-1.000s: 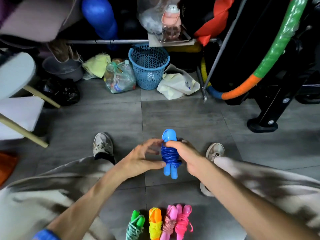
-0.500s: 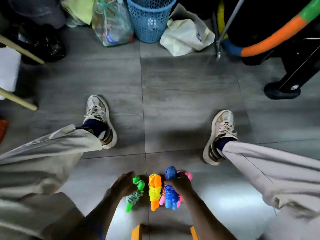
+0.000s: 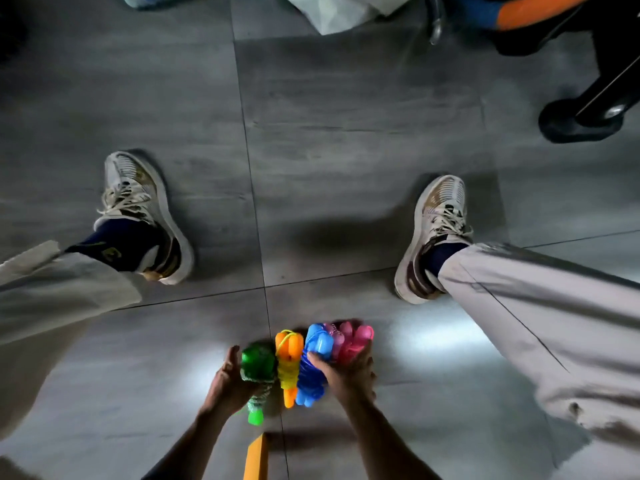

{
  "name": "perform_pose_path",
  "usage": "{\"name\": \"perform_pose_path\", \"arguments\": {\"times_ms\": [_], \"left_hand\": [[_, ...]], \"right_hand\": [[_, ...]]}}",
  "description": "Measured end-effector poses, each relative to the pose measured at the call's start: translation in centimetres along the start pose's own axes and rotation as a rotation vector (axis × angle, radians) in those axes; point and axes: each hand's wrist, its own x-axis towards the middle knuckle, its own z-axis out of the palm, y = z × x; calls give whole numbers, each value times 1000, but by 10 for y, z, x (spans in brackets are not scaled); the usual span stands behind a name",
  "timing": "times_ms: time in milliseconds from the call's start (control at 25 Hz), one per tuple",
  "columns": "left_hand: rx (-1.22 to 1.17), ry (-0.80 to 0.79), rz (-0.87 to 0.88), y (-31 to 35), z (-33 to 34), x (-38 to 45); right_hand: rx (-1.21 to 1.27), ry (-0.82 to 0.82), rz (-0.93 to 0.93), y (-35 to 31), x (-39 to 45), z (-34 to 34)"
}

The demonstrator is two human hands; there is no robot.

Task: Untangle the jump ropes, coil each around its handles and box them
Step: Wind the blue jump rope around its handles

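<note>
The left hand (image 3: 227, 379) cups the green plastic jump rope bundle (image 3: 256, 368); beside it, the right hand (image 3: 346, 374) grips the blue plastic jump rope bundle (image 3: 311, 365).

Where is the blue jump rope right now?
In the head view, the blue jump rope sits low and centre on the floor, between the orange rope and the pink ropes, under the right hand.
</note>
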Motion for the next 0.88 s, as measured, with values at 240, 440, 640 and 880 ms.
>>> {"name": "perform_pose_path", "arguments": {"times_ms": [240,440,640,880], "left_hand": [[-281,-88,-102,-11,10,12],[-529,-147,79,7,-33,-11],[-513,-395,137,45,-38,-17],[-692,-299,50,59,13,-29]], "right_hand": [[242,-163,-61,28,49,9],[367,-107,-57,29,54,13],[526,-152,-142,14,34,-9],[572,-151,-317,19,34,-13]]}}
